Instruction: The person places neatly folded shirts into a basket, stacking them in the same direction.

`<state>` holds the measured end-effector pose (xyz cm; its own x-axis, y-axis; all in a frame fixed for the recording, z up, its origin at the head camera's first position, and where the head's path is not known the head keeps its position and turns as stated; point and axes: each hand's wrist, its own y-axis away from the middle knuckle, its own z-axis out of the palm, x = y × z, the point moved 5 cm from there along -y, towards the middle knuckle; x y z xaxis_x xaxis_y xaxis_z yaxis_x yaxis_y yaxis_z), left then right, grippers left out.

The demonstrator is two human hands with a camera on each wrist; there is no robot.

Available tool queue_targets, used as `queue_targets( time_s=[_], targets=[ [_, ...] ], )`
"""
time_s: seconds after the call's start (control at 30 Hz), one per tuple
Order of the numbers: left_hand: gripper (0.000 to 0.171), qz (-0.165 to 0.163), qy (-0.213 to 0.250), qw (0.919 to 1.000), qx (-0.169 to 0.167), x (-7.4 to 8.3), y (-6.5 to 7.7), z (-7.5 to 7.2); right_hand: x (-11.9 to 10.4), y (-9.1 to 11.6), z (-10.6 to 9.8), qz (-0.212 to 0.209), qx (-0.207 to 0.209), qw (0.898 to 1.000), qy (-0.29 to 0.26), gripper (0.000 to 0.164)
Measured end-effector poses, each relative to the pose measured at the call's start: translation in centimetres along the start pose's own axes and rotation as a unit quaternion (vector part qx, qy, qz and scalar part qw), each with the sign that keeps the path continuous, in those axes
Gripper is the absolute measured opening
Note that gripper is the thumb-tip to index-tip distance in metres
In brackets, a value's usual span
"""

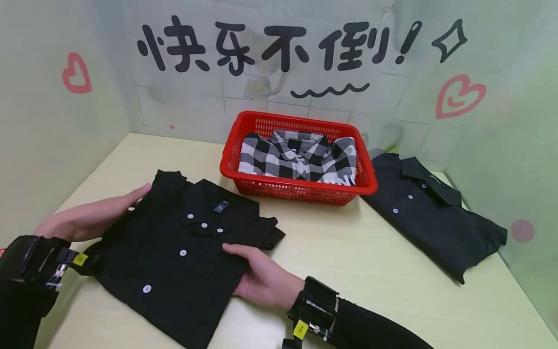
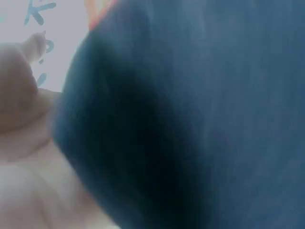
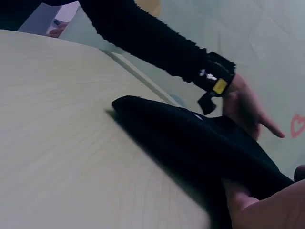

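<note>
A folded black cloth shirt [image 1: 196, 271] is held at a slant above the near left part of the table, its matte front smooth, its collar flattened and one short sleeve jutting at the upper right. Small round pale buttons [image 1: 183, 253] run down it, and a dark rectangular label [image 1: 221, 207] sits inside the neck. The right hand [image 1: 266, 281] pinches the right edge, thumb on top and fingers underneath. The left hand [image 1: 93, 213] is at the left edge, thumb standing straight and clear of the cloth — its other fingers are partly hidden behind the fabric.

Beyond lies a red perforated plastic basket [image 1: 301, 191], a black-and-white checked shirt [image 1: 266, 160] folded inside it. Right of that, a second black buttoned shirt [image 1: 427, 218] lies folded at an angle near the right wall.

The pale wood-grain table [image 1: 348, 257] is enclosed by light, glossy wall sheeting [image 1: 196, 106], printed with bold dark characters [image 1: 283, 46] and pink hearts [image 1: 461, 97].
</note>
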<state>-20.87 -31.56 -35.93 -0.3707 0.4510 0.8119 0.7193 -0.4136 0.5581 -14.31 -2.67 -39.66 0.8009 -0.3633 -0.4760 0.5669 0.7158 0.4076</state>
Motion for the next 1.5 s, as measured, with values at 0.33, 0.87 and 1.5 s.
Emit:
queue_targets(
  time_s=[0.33,0.87,1.5],
  targets=[
    [0.057,0.053,0.068,0.9954,-0.042,-2.0,-0.7,2.8,-1.7,3.2,-3.0,-0.04,0.126,0.985,0.113,0.034],
    [0.028,0.124,0.077,0.9867,-0.071,-2.8,-0.9,4.0,-3.2,4.4,-3.6,-0.073,0.176,0.949,0.249,0.028],
    [0.029,0.18,0.095,0.9739,-0.1,-2.3,0.5,2.9,-5.2,5.9,-1.3,-0.112,0.16,0.912,0.361,0.033]
  ],
)
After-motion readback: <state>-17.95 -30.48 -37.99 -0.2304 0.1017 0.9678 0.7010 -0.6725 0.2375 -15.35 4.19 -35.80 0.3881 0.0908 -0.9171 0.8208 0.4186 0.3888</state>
